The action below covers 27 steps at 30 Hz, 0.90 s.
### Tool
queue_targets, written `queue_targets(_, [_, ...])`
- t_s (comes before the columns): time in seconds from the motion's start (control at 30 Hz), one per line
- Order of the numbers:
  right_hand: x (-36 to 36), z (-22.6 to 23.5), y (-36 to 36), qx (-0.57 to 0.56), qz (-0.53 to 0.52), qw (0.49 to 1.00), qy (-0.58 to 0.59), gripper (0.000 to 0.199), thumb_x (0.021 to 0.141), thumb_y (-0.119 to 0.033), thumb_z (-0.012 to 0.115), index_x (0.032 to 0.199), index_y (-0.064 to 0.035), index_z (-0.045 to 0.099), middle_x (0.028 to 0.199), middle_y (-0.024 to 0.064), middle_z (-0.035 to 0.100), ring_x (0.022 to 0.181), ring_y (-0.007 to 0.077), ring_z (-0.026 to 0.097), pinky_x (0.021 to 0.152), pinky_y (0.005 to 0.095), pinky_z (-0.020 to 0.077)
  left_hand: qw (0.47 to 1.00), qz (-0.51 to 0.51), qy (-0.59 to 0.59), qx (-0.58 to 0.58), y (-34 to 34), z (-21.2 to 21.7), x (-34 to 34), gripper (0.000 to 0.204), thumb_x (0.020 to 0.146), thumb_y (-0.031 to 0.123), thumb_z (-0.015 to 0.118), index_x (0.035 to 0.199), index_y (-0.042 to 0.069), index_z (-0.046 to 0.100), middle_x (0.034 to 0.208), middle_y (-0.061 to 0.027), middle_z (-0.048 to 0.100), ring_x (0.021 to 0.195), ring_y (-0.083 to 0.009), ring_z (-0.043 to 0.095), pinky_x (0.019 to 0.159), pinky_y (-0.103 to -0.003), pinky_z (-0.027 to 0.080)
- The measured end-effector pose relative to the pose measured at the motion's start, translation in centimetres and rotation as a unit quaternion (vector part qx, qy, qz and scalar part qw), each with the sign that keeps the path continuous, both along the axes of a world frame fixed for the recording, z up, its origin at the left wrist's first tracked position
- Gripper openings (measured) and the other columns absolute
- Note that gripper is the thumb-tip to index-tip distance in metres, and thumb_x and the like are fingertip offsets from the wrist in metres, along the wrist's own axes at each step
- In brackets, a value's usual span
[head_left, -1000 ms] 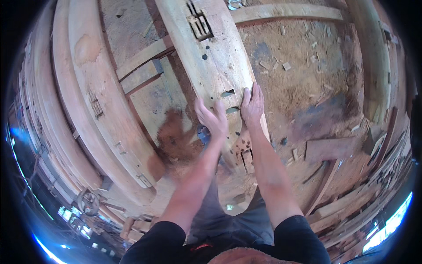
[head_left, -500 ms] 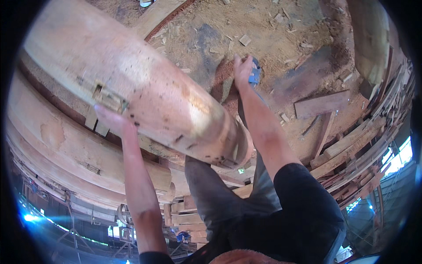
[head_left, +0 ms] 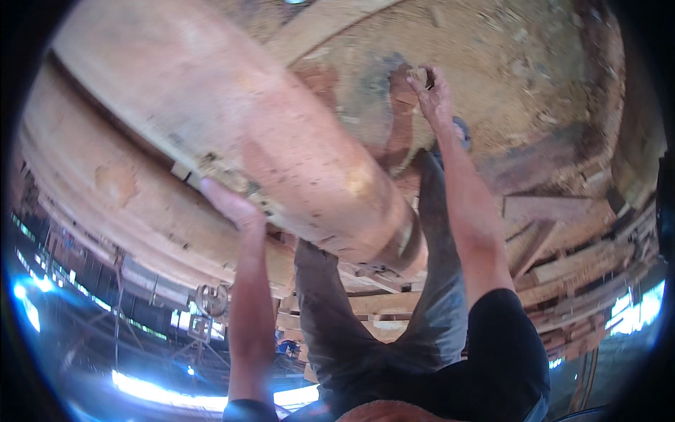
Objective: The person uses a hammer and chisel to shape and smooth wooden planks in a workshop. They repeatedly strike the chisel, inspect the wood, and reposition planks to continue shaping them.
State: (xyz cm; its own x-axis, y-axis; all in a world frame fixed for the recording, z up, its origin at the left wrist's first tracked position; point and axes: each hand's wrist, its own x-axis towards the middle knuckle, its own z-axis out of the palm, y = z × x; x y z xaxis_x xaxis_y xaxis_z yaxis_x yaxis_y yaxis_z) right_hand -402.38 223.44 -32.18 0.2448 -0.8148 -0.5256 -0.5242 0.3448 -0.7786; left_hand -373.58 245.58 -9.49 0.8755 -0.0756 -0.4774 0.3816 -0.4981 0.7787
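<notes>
A large, smooth, rounded log (head_left: 302, 133) slants from the upper left down to my knees, with a cut notch (head_left: 228, 172) in its left side. My left hand (head_left: 235, 204) lies against that side just below the notch, its visible fingers stretched out and blurred. Out over the ground, right of the log, my right hand (head_left: 437, 98) pinches a small wood block (head_left: 422, 77) between thumb and fingers. Its shadow falls on the ground beside it. By my right foot, a blue shoe (head_left: 460, 132) shows partly behind my forearm.
Another long timber (head_left: 126, 183) runs along the left of the log. A plank (head_left: 330, 24) lies at the far side, on ground strewn with chips and sawdust (head_left: 485, 56). Board offcuts (head_left: 548, 207) and stacked lumber (head_left: 576, 271) are at the right.
My right hand has risen from low by the blue shoe and now holds a small wood block. My left hand stays on the log by the notch. The view has shifted.
</notes>
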Motion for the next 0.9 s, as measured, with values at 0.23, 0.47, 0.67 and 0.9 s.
queue_targets(0.23, [21.5,2.7,0.1,0.071,0.105,0.984,-0.126,0.048,0.089,-0.025,0.081,0.132,-0.0104,0.067,0.117,0.0173,0.073,0.112,0.0306,0.07,0.095,0.0403,0.0559,0.99,-0.052,-0.09,0.096,2.0,-0.5,0.3,0.075,0.111,0.052,0.035,0.156,-0.007,0.03,0.154,-0.0275,0.037,0.14,-0.0355,0.043,0.118,-0.049,0.034])
queue_targets(0.47, [26.0,3.5,0.6,-0.087,0.214,0.97,0.071,0.038,0.093,-0.026,0.075,0.127,-0.0094,0.073,0.114,0.0142,0.074,0.107,0.0284,0.072,0.093,0.0406,0.0558,0.986,-0.022,-0.108,0.123,0.6,-0.1,0.2,0.068,0.112,0.043,0.039,0.157,-0.008,0.028,0.155,-0.0283,0.036,0.139,-0.0344,0.045,0.116,-0.044,0.038])
queue_targets(0.67, [25.1,3.0,1.2,0.035,0.147,0.987,-0.051,0.036,0.095,-0.032,0.071,0.12,-0.0072,0.075,0.105,0.0146,0.077,0.099,0.0291,0.074,0.091,0.0408,0.0562,0.993,0.0,-0.067,0.098,0.7,-0.1,0.1,0.071,0.112,0.044,0.039,0.158,-0.007,0.024,0.157,-0.029,0.034,0.141,-0.036,0.043,0.118,-0.045,0.036])
queue_targets(0.9, [20.6,4.2,4.1,0.178,0.07,0.981,0.006,0.054,0.1,-0.048,0.06,0.128,-0.0026,0.071,0.116,0.0227,0.075,0.111,0.032,0.072,0.099,0.0418,0.0529,0.992,-0.01,-0.054,0.113,0.5,0.6,0.0,0.079,0.109,0.056,0.039,0.161,-0.002,0.022,0.159,-0.0276,0.033,0.142,-0.0378,0.043,0.117,-0.048,0.039])
